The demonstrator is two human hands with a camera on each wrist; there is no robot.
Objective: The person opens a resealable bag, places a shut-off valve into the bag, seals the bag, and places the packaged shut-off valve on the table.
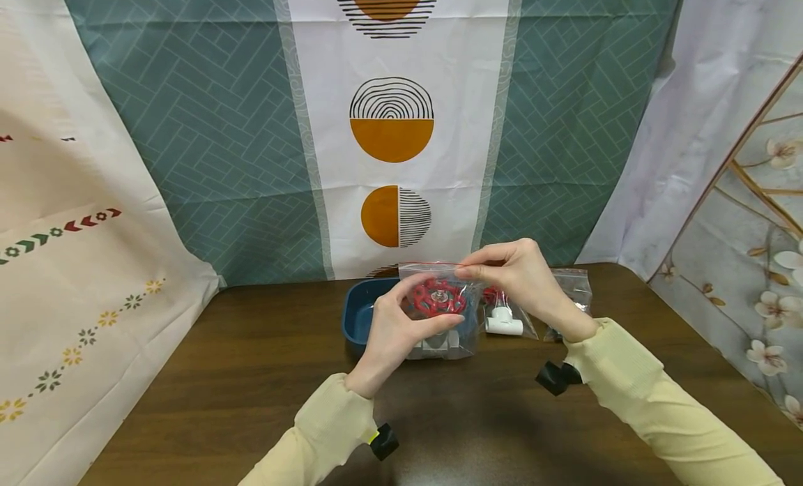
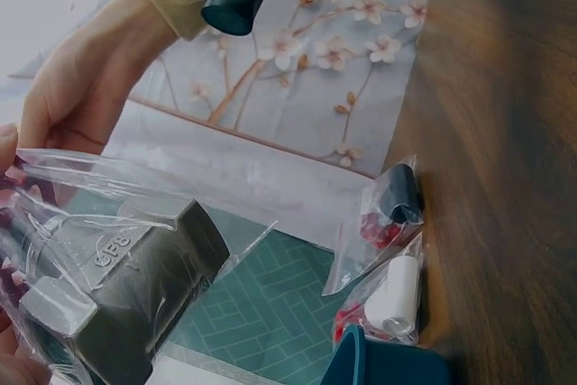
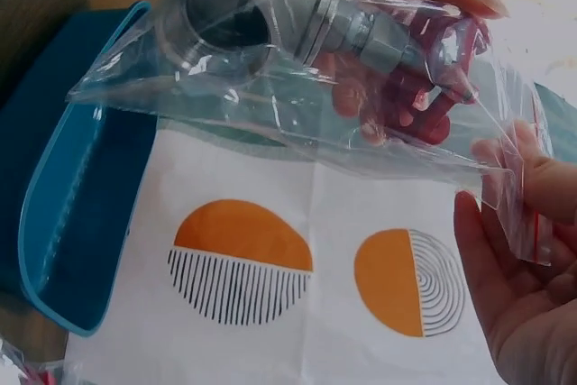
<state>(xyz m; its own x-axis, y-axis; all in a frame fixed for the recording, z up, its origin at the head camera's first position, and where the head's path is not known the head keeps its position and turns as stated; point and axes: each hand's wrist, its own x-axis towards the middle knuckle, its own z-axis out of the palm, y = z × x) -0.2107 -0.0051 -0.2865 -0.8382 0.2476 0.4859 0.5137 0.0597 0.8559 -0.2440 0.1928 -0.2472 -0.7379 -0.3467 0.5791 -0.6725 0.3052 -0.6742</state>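
Observation:
A clear zip bag (image 1: pixel 467 345) holds a metal gate valve (image 3: pixel 216 29) with a red handwheel (image 1: pixel 439 298). My left hand (image 1: pixel 395 322) grips the bagged valve around the handwheel, thumb on the near side. At the bag's red-striped top edge, my right hand (image 1: pixel 523 277) pinches the right corner between thumb and fingers. The valve's grey body (image 2: pixel 135 268), with raised lettering, shows through the plastic in the left wrist view. Whether the zip is fully sealed cannot be told.
Behind the bag stands a blue plastic bin (image 1: pixel 353 325). To its right lie a bagged white T-shaped fitting (image 1: pixel 504 323) with a red part and another clear bag (image 1: pixel 574 284) with a dark piece inside. All are on the brown wooden table (image 1: pixel 251 374), with hanging cloths behind.

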